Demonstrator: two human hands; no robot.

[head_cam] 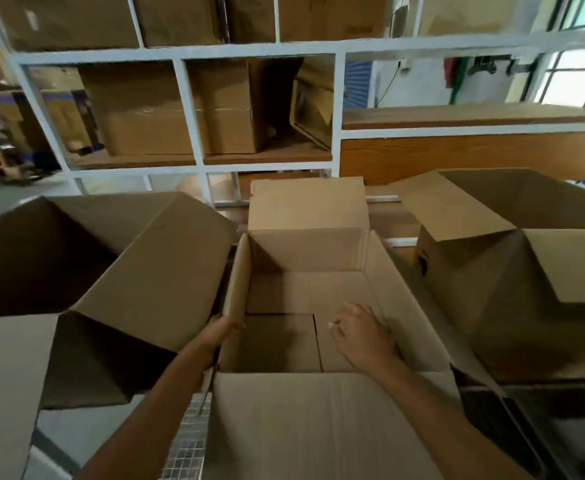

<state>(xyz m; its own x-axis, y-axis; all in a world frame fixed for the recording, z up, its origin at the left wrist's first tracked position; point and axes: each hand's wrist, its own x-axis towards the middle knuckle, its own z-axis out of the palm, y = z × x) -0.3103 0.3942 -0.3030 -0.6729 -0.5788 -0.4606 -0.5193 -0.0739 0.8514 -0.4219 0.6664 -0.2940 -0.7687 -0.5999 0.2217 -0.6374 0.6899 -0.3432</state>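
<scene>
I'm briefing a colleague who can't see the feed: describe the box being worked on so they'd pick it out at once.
In front of the white shelf rack, find the middle box of three open cardboard ones, its far flap standing up. Only it has the left hand gripping its left wall and the right hand inside.

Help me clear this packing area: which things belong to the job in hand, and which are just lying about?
In hand: middle box, open; left hand gripping its left wall; right hand inside it, over the bottom flaps.
Lying about: left open box; right open box; closed cartons on the white rack behind.
</scene>
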